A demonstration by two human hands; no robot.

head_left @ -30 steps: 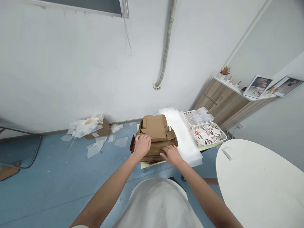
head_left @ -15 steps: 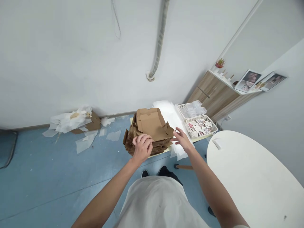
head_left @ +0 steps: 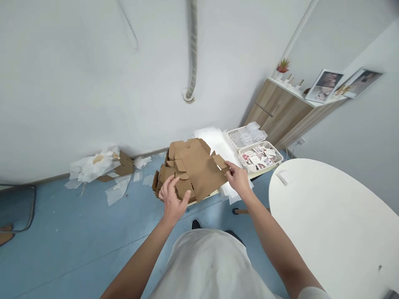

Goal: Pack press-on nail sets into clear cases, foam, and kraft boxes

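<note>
A flat, unfolded cardboard box [head_left: 199,168] lies at an angle over a stack of similar flattened boxes [head_left: 161,179]. Pinched around a flap at its right edge is my right hand [head_left: 238,178], fingers closed. My left hand [head_left: 173,198] is at the front left of the stack, thumb and fingers apart, and holds nothing. White paper sheets [head_left: 212,139] lie just right of the cardboard, on the same low table.
Two white plastic baskets, one with clear packets [head_left: 247,136] and one with small printed cards [head_left: 260,158], stand right of the paper. A round white table [head_left: 330,216] is at the right, a wooden cabinet [head_left: 280,108] behind. Crumpled paper [head_left: 93,164] and a carton [head_left: 125,163] lie on the floor.
My right hand has closed on the top flattened box's flap, and that box has turned and shifted toward me. My left hand has opened and moved left. The view has shifted slightly.
</note>
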